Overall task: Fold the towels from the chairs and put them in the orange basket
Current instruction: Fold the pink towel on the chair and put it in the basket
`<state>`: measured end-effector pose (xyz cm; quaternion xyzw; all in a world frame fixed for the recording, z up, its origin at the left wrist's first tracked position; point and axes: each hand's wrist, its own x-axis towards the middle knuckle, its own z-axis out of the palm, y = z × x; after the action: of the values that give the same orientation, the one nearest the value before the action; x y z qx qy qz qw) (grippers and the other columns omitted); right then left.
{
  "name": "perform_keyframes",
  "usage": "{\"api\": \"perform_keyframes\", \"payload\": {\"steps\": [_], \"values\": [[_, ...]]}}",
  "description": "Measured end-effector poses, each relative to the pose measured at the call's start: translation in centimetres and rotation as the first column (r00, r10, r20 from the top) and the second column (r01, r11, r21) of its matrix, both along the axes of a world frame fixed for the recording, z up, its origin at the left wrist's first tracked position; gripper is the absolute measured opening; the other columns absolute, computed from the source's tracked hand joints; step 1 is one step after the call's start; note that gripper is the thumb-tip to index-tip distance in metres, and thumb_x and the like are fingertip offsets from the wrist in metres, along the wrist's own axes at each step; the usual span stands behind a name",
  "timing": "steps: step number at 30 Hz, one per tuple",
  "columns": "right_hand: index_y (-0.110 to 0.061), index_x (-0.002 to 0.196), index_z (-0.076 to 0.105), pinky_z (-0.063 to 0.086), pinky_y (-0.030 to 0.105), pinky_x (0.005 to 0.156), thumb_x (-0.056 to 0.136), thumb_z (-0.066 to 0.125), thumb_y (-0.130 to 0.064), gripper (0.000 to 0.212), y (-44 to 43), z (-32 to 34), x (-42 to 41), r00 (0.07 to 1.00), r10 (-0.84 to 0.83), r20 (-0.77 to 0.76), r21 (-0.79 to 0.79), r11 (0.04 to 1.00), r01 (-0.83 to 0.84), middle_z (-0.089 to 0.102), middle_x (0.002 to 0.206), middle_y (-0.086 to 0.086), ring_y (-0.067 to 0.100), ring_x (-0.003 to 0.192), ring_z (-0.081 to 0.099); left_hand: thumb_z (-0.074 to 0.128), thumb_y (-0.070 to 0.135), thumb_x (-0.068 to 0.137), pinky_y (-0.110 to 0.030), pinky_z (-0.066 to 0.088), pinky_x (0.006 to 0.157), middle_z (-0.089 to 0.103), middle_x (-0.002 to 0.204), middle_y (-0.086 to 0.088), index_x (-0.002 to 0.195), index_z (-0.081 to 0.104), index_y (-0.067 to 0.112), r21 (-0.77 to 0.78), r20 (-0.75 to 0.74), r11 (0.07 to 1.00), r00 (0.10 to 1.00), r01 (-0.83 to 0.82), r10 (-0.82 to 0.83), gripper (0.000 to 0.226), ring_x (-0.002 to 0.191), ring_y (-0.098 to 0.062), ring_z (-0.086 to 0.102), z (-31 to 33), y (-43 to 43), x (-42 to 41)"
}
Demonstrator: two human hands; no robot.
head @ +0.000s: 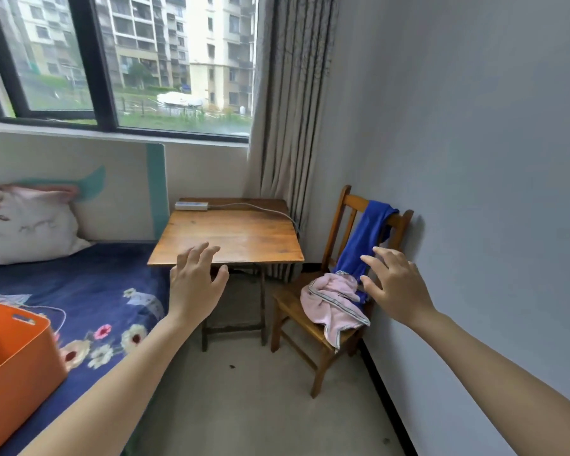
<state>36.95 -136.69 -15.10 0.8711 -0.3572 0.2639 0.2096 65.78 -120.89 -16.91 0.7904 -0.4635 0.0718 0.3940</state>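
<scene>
A wooden chair [343,205] stands against the right wall. A blue towel [364,238] hangs over its backrest down to the seat. A crumpled pink towel [334,304] lies on the seat, one corner drooping over the front edge. My right hand [394,286] hovers open in front of the blue towel, fingers spread, holding nothing. My left hand [196,284] is raised open in front of the small table's near edge, also empty. The orange basket [17,360] sits on the bed at the lower left.
A small wooden table [231,235] stands under the window with a white power strip [191,206] and its cable on it. The bed with a dark blue floral cover [106,301] and a pillow [23,225] fills the left. Bare floor lies between bed and chair.
</scene>
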Motion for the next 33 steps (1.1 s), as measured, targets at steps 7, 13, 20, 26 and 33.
{"api": "perform_keyframes", "payload": {"steps": [7,13,20,26,33], "values": [[-0.010,0.092,0.072,0.056,0.039,0.061,0.063,0.063,-0.029,0.036,-5.9,-2.9,-0.2,0.994,-0.094,-0.055,0.022,0.995,0.095,0.070,0.094,0.014,0.031,0.083,0.069,0.053,0.021,0.092,-0.041,0.031,0.105,0.047,0.139,-0.006,0.131,0.050,0.012,0.093,-0.114,0.988,0.987,0.124,-0.114,0.041,0.134,-0.023,0.032,-4.1,-9.4,0.1],[-0.008,0.094,0.071,0.056,0.042,0.062,0.064,0.069,-0.025,0.035,-12.6,-5.4,-1.3,0.990,-0.132,-0.055,0.093,0.986,0.137,0.070,0.095,0.016,0.034,0.084,0.069,0.051,0.023,0.093,-0.038,0.032,0.104,0.048,0.139,-0.004,0.131,0.051,0.012,0.167,-0.154,0.960,0.968,0.224,-0.199,0.040,0.135,-0.022,0.033,-7.5,-16.9,-2.1],[-0.005,0.100,0.069,0.055,0.045,0.070,0.066,0.081,-0.014,0.037,-24.4,-8.1,-2.6,0.993,-0.116,0.037,0.219,0.970,0.105,0.069,0.100,0.019,0.037,0.091,0.066,0.049,0.027,0.093,-0.035,0.034,0.104,0.050,0.137,-0.002,0.130,0.052,0.015,0.223,-0.180,0.940,0.959,0.259,-0.221,0.039,0.133,-0.020,0.035,-10.1,-28.5,-5.4],[-0.003,0.108,0.066,0.052,0.045,0.078,0.077,0.071,-0.016,0.034,-33.8,-11.0,-2.9,0.992,-0.100,0.080,0.381,0.922,0.062,0.066,0.110,0.019,0.038,0.101,0.062,0.048,0.024,0.094,-0.034,0.035,0.103,0.051,0.135,-0.001,0.129,0.052,0.016,0.317,-0.241,0.923,0.960,0.217,-0.143,0.036,0.132,-0.019,0.035,-13.0,-36.6,-7.6],[-0.005,0.110,0.066,0.053,0.046,0.080,0.078,0.071,-0.015,0.034,-38.4,-16.2,-2.7,0.992,-0.113,0.053,0.556,0.829,0.065,0.065,0.112,0.016,0.036,0.104,0.060,0.048,0.025,0.093,-0.034,0.037,0.101,0.053,0.134,-0.001,0.128,0.053,0.016,0.469,-0.287,0.864,0.957,0.182,-0.046,0.036,0.130,-0.019,0.036,-17.8,-40.5,-7.3]]}}
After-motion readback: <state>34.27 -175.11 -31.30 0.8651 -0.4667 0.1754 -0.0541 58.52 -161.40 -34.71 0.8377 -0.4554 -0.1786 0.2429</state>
